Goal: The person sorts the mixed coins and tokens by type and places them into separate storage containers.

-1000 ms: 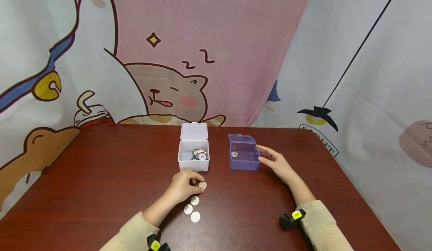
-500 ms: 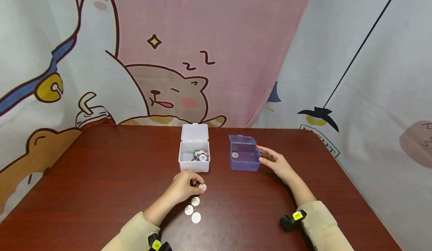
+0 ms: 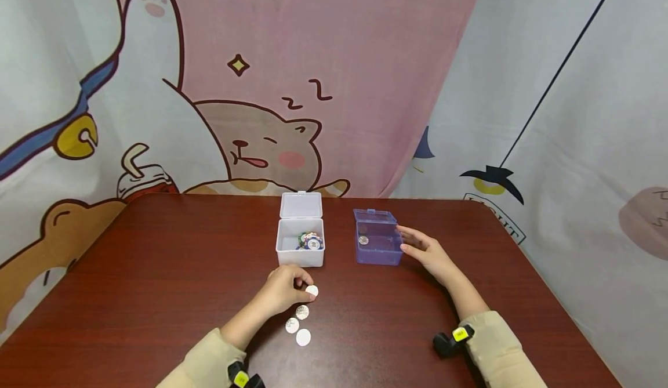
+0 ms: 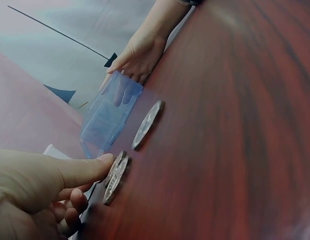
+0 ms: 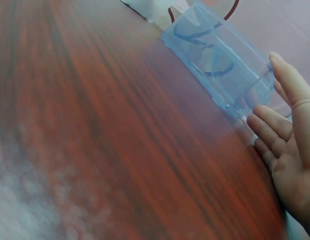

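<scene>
In the head view my left hand [image 3: 284,286] pinches a round silver coin [image 3: 312,290] between thumb and fingers, low in front of the white box [image 3: 300,257]. Just below it, three more silver coins [image 3: 302,312] lie on the table. My right hand [image 3: 425,253] rests its fingertips against the right side of a see-through blue box [image 3: 378,256], fingers loosely extended, as the right wrist view of that blue box [image 5: 215,60] also shows. The blue box's lid is up, and one coin [image 3: 363,240] lies inside at the left.
The white box has its lid [image 3: 301,205] raised and holds several colourful poker chips [image 3: 311,241]. Both boxes stand toward the back of the brown wooden table [image 3: 172,260]. A cartoon-printed cloth [image 3: 365,75] hangs behind the table's back edge.
The coin in my left hand has shifted slightly nearer me and tilted, its face turning from patterned to bright white. My right hand stays at the blue box.
</scene>
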`<control>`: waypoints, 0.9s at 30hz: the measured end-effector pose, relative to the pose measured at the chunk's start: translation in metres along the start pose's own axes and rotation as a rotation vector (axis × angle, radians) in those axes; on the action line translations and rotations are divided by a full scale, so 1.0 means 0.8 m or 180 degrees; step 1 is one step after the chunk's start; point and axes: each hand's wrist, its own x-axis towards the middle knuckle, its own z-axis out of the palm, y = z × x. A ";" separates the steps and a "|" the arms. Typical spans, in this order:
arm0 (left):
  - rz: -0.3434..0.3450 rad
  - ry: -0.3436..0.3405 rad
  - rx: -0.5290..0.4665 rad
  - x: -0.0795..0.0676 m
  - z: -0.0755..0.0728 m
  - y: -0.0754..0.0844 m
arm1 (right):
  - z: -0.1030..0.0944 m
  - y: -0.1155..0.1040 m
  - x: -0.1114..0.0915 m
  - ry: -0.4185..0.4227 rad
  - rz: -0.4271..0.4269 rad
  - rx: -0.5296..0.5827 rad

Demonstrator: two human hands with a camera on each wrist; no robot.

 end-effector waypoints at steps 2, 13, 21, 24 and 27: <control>-0.0054 0.0000 -0.0104 0.000 0.000 -0.001 | 0.000 0.001 0.000 0.0003 -0.0012 0.0006; -0.0099 0.0010 -0.0524 0.002 -0.001 0.002 | 0.000 0.002 0.000 0.0010 -0.0041 0.0011; -0.0185 -0.0019 -0.1085 0.001 0.004 0.016 | -0.001 0.002 0.001 0.0004 -0.0040 0.0005; -0.0212 -0.0004 -0.1215 0.000 0.006 0.022 | -0.001 0.004 0.001 -0.0003 -0.0041 -0.0008; -0.0228 0.0019 -0.1279 0.000 0.008 0.028 | -0.002 0.004 0.002 -0.0012 -0.0042 -0.0025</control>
